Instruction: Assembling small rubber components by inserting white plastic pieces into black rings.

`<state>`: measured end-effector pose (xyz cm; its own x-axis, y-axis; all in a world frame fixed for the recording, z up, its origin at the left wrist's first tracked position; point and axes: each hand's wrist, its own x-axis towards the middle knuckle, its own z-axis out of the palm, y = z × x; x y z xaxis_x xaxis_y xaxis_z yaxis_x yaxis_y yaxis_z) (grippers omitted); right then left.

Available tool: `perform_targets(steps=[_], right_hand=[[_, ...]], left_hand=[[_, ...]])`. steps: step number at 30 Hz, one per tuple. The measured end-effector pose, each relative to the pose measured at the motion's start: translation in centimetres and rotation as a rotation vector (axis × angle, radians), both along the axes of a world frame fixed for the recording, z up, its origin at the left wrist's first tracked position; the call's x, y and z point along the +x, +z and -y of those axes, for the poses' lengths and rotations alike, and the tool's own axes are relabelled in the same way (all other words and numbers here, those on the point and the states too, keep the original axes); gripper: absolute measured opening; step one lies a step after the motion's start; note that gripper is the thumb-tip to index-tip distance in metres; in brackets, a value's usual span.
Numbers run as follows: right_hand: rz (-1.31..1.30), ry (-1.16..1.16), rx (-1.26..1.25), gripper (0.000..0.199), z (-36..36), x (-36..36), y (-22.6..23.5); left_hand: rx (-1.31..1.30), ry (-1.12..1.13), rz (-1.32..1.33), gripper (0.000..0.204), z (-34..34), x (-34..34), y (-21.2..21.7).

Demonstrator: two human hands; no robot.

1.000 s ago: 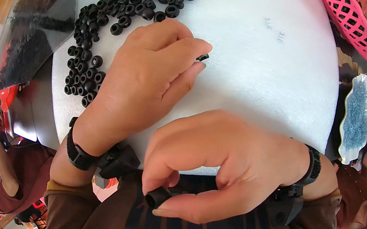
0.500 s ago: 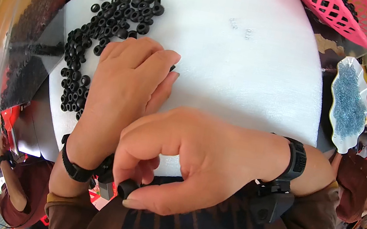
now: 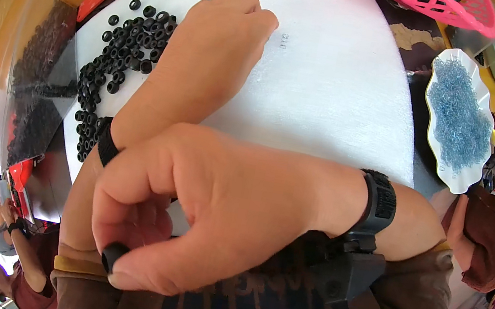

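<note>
My right hand [image 3: 206,206] is in front of my chest, its thumb and forefinger pinching a small black ring-shaped piece [image 3: 112,256]. Farther forward, my left hand [image 3: 220,45] lies over the white padded surface [image 3: 331,83] with its fingers curled under. Whatever those fingers hold, if anything, is hidden by the back of the hand. Just right of its knuckles lie a few tiny clear pieces [image 3: 284,41]. Many more black ring-shaped pieces [image 3: 125,45] are spread loosely to the left of my left hand, some covered by the forearm.
On the right stands a white scalloped dish [image 3: 435,130] of small clear bluish pieces. A pink lattice basket [image 3: 442,7] is at the far right. Left of the surface is a clear bin [image 3: 45,75] with dark pieces. Other people sit at both sides.
My left hand has moved forward and right, up to the tiny clear pieces. My right hand has shifted left and a little lower, still pinching the black ring-shaped piece. The view has turned slightly.
</note>
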<state>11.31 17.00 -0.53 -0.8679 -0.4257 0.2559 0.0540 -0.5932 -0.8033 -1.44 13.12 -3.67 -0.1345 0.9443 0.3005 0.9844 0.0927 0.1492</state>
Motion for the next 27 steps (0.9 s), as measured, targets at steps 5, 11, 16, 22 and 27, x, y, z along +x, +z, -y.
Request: perform_targets(steps=[5, 11, 16, 22, 27], right_hand=[[0.135, -0.079, -0.055, 0.029, -0.4, -0.4, 0.1], [0.168, -0.302, 0.023, 0.028, -0.8, -0.7, -0.3], [0.058, -0.273, 0.071, 0.028, 0.3, -0.6, -0.6], [0.115, -0.330, 0.148, 0.029, -0.8, -0.5, 0.2], [0.170, -0.319, 0.136, 0.025, -1.0, -0.6, 0.4]], left_hand=[[-0.044, 0.102, 0.006, 0.006, 0.5, 0.3, 0.3], [-0.062, 0.049, -0.003, 0.008, -0.1, -0.8, -0.8], [-0.012, -0.091, -0.177, 0.011, 0.5, -0.8, -0.3], [-0.040, -0.090, 0.058, 0.013, 0.9, 0.1, 0.4], [0.129, -0.031, 0.234, 0.012, 3.1, 0.2, 0.2]])
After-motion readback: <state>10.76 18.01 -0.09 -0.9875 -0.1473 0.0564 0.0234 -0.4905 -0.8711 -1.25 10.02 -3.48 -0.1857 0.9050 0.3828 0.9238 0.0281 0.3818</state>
